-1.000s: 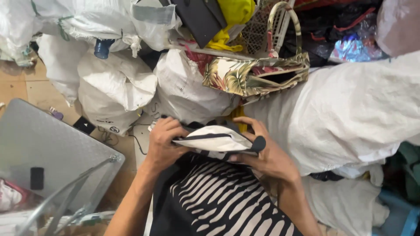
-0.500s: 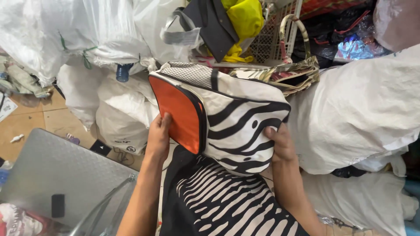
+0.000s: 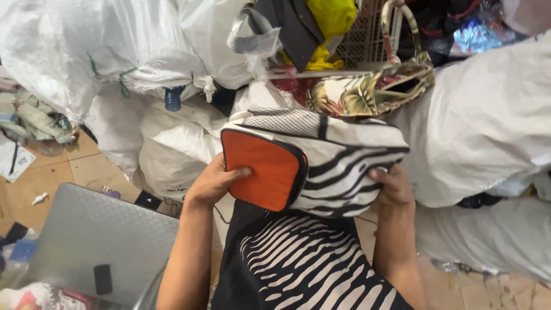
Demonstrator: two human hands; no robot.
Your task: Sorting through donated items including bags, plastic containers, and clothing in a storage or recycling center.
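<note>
Zebra-striped bag [image 3: 338,166] with an orange end panel [image 3: 261,169], held up in front of the person, above the striped lap. Left hand [image 3: 215,182] grips the orange end, thumb pressed flat on it; right hand [image 3: 393,185] clasps the far striped end. Behind: white sacks [image 3: 488,115], a floral handbag [image 3: 373,92]. Lower left: grey metal plate [image 3: 97,241].

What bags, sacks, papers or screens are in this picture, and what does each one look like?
Zebra-striped bag: black and white with an orange end panel, held by left hand and right hand.
White sacks: big, bulging, piled behind and at right.
Floral handbag: leaf print, looped handle, atop the sacks.
Paper sheet: white, on the floor at far left.
Small dark phone-like slab: on the grey metal plate, lower left.
</note>
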